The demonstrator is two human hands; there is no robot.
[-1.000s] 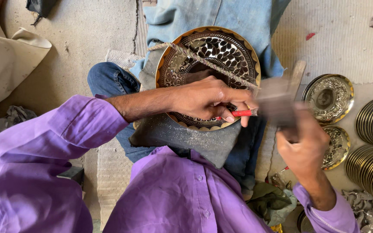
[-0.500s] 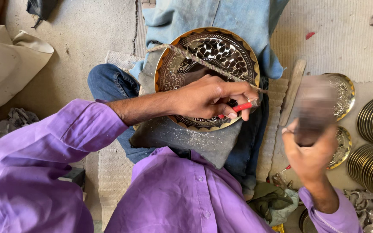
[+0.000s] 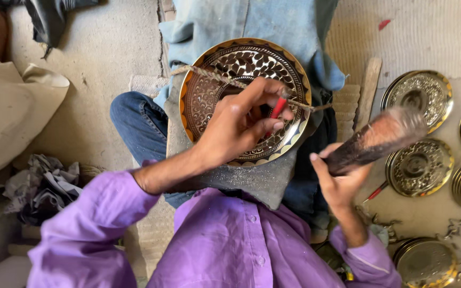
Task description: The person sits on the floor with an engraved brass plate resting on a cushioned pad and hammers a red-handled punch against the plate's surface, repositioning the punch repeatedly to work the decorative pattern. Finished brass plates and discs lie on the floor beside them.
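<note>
Brass engraved plate point(image 3: 241, 69) is lying under the left hand point(image 3: 238, 128) pinching a red-handled tool point(image 3: 277, 108); the right hand point(image 3: 340, 178) is gripping a dark mallet point(image 3: 377, 140).

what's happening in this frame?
A person in a purple shirt sits with an engraved brass plate on their lap. The left hand pinches a red-tipped tool against the plate's face. The right hand grips a dark mallet, raised clear of the plate and motion-blurred. More plates lie on the floor to the right.

No pkgs, labels, signs or screens in view, just metalwork, cloth, bare floor.
</note>
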